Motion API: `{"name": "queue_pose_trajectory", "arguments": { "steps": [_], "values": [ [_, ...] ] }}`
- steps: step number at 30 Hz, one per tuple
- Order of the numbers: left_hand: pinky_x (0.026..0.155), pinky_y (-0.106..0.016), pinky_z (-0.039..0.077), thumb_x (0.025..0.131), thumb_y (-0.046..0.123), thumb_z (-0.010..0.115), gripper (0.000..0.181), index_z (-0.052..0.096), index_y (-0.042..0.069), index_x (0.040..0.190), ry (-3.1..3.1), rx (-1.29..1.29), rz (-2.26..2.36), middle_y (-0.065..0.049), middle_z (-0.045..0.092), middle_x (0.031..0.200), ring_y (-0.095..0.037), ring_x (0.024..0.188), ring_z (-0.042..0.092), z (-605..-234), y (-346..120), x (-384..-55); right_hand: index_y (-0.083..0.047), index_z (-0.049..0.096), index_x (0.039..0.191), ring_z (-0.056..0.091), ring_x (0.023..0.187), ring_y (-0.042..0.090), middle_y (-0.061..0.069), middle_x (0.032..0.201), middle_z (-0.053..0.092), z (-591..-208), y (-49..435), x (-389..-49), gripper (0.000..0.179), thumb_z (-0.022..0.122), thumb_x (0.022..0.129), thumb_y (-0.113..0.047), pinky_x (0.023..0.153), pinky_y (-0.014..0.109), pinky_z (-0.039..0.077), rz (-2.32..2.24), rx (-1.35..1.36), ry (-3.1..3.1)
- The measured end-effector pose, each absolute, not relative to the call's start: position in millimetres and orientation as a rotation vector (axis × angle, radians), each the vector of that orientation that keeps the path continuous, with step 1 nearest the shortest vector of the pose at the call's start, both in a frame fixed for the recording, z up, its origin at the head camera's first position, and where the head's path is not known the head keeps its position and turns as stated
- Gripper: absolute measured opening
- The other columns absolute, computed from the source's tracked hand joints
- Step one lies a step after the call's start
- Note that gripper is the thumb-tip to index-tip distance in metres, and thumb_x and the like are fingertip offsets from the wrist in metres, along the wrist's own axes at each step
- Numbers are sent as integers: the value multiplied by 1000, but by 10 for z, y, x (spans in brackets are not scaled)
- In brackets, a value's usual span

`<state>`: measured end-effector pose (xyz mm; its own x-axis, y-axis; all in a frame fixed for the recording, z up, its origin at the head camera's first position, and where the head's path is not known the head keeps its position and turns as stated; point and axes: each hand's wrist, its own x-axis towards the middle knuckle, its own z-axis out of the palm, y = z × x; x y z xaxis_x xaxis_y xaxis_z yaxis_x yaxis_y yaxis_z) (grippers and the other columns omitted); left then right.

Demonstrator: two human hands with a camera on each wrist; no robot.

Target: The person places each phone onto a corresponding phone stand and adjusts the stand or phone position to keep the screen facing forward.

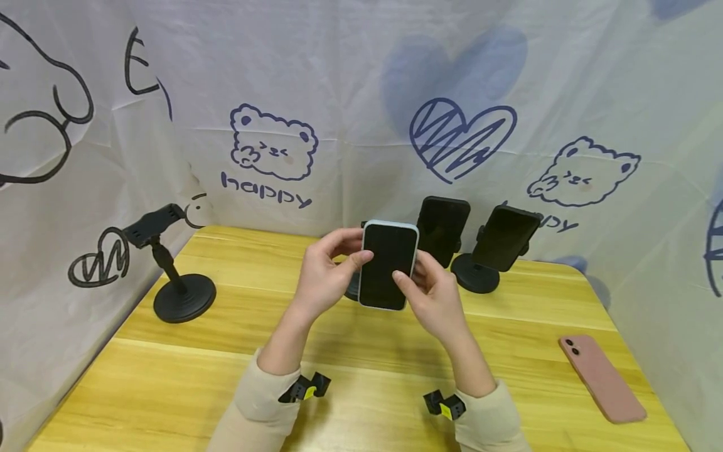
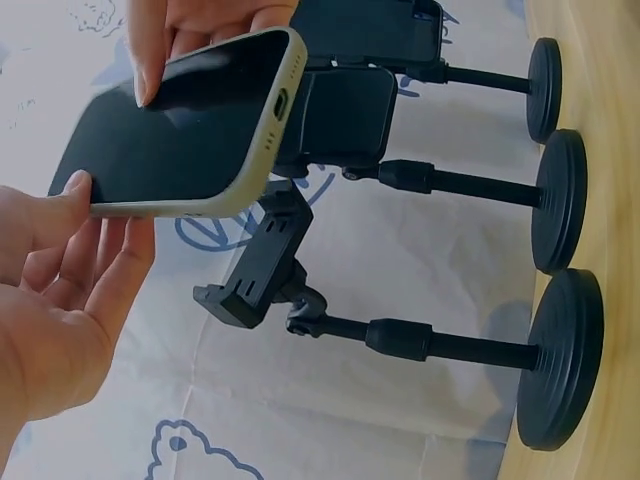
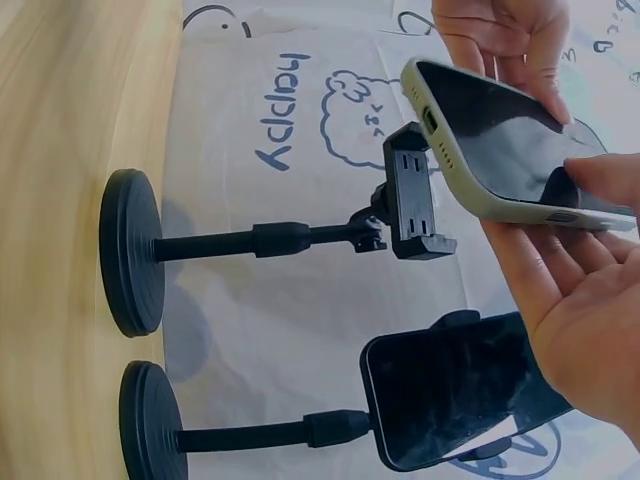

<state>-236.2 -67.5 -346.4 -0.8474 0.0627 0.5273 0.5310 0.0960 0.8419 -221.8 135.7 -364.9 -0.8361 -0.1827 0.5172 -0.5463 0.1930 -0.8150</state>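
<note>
Both hands hold a smartphone point(image 1: 389, 267) in a pale case, screen facing up toward me. The left hand point(image 1: 326, 276) grips its left edge, thumb on the screen and fingers beneath. On the opposite edge, the right hand point(image 1: 435, 295) does likewise, its thumb lower on the glass. Just behind the phone stands a black phone stand with a bare clamp point(image 3: 410, 195); in the head view the phone and hands mostly cover it, leaving part of its round base point(image 1: 351, 290) visible. The wrist views show the phone tilted close to that clamp.
Two dark phones, one point(image 1: 443, 229) beside the hands and another point(image 1: 504, 238) farther right, sit in stands at the table's back. A stand with a bare clamp point(image 1: 154, 226) is at the left. A pink phone point(image 1: 603, 378) lies face down at the right. A printed cloth point(image 1: 361, 163) hangs behind.
</note>
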Motion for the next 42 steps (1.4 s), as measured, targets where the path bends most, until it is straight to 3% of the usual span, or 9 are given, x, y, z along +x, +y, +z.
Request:
{"name": "queue_pose_trajectory", "arguments": {
  "steps": [4, 10, 17, 24, 33, 36, 42],
  "values": [
    [72, -30, 62, 91, -1, 78, 27, 74, -1, 117, -2031, -581, -1762, -14, 73, 99, -25, 88, 69, -3460, -657, -2346, 3, 58, 139, 75, 104, 34, 22, 121, 73, -3639, 1365, -2230, 41, 69, 100, -4, 83, 29, 62, 1728, 641, -2246],
    [72, -35, 62, 91, -1, 78, 27, 74, -1, 118, -2088, -597, -1696, -13, 70, 99, -24, 87, 68, -3487, -639, -2357, -1, 57, 138, 78, 93, 30, 21, 117, 75, -3657, 1374, -2267, 41, 69, 102, -14, 70, 35, 64, 1798, 504, -2424],
    [77, -34, 62, 93, 3, 77, 31, 73, 2, 124, -2071, -596, -1721, -12, 70, 105, -22, 93, 68, -3518, -643, -2404, 3, 58, 133, 78, 88, 29, 25, 114, 74, -3676, 1391, -2303, 36, 69, 101, -7, 67, 37, 64, 1882, 486, -2370],
    [95, -46, 58, 98, 4, 71, 29, 67, -3, 126, -1920, -508, -1648, -16, 65, 121, -28, 110, 65, -3556, -705, -2506, 6, 59, 128, 77, 83, 11, 27, 113, 73, -3659, 1403, -2298, 31, 69, 99, 0, 67, 34, 64, 1895, 464, -2251],
    [97, -46, 58, 95, 5, 73, 33, 66, -3, 126, -2173, -394, -1674, -18, 62, 125, -33, 114, 64, -3661, -794, -2623, 10, 60, 121, 74, 79, 4, 31, 107, 73, -3594, 1408, -2310, 26, 68, 98, 2, 67, 26, 62, 1833, 429, -2084],
    [97, -43, 58, 94, 3, 75, 33, 67, -4, 125, -2255, -411, -1701, -19, 61, 124, -33, 113, 65, -3668, -793, -2625, 10, 61, 117, 73, 76, 4, 25, 100, 75, -3588, 1414, -2334, 23, 70, 97, 3, 65, 24, 61, 1797, 405, -2035],
    [95, -37, 59, 94, -1, 73, 26, 70, -2, 120, -2327, -406, -1675, -17, 61, 121, -30, 112, 67, -3702, -774, -2626, 10, 59, 119, 76, 80, 8, -5, 95, 76, -3586, 1408, -2385, 23, 67, 99, 4, 67, 28, 63, 1868, 388, -1915]
  ]
}}
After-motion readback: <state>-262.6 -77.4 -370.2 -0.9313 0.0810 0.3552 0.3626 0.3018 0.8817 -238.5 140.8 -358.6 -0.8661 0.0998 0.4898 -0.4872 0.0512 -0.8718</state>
